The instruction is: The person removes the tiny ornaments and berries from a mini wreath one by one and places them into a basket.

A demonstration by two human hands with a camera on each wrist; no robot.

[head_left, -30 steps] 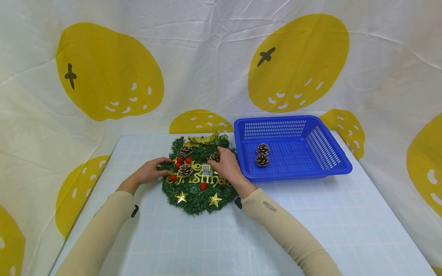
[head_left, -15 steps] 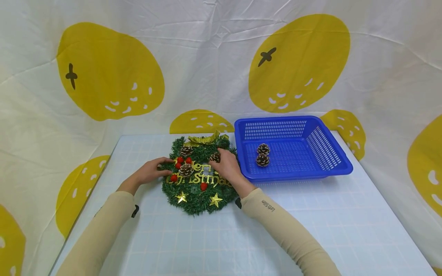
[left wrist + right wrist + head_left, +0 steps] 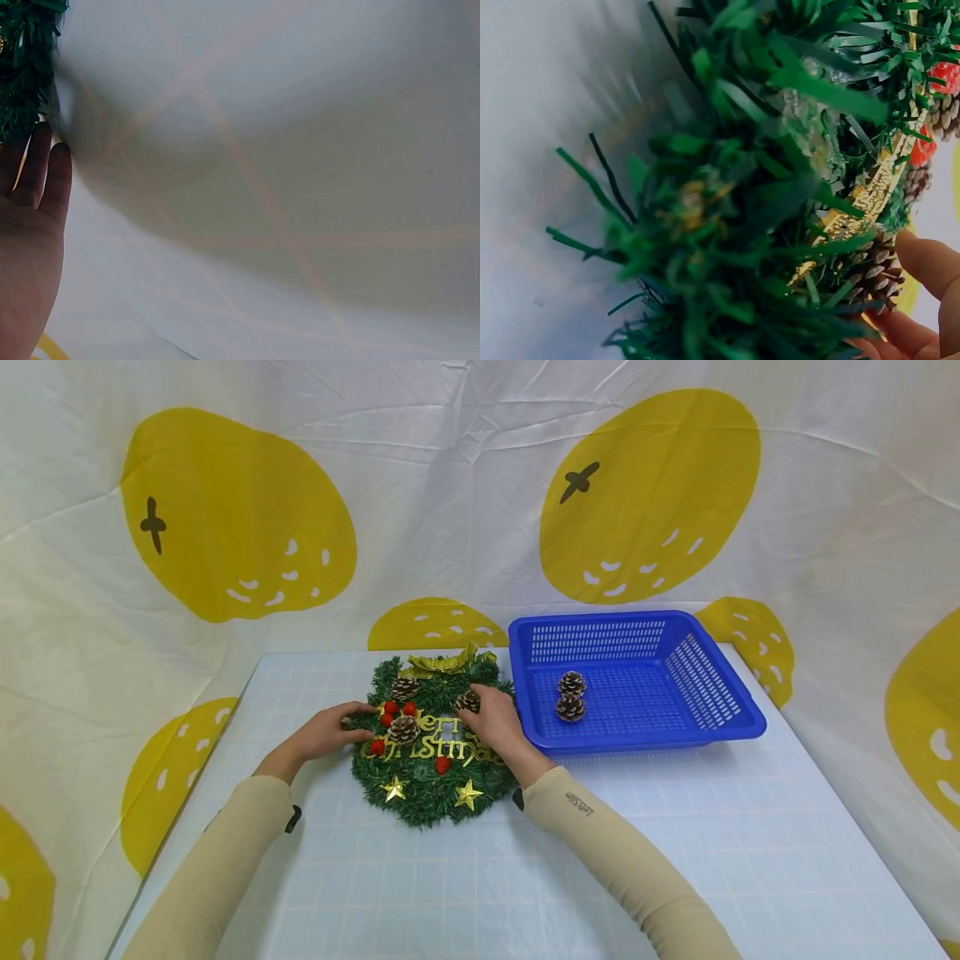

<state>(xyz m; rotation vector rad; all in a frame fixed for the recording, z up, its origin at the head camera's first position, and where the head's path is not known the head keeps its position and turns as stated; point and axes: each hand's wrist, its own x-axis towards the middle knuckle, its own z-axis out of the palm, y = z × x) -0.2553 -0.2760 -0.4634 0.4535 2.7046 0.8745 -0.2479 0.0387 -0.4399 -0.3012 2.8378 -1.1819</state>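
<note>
A green Christmas wreath (image 3: 423,806) lies on the table, bearing gold "Merry Christmas" lettering (image 3: 427,749), red berries, gold stars and pine cones. My right hand (image 3: 497,720) pinches a pine cone (image 3: 467,701) at the wreath's upper right. In the right wrist view the thumb (image 3: 930,259) lies on one side of that pine cone (image 3: 880,274) and the fingers come from below. On the wreath's left edge rests my left hand (image 3: 324,732), thumb and fingers apart; its fingers (image 3: 34,169) look straight against the greenery (image 3: 26,67) in the left wrist view.
Right of the wreath stands a blue plastic basket (image 3: 720,718) holding two pine cones (image 3: 571,707). The light checked tablecloth (image 3: 420,893) covers the table. Behind it hangs a white curtain (image 3: 450,510) with yellow fruit prints.
My right hand shifts very slightly at the pine cone. The left hand, wreath and basket stay where they were.
</note>
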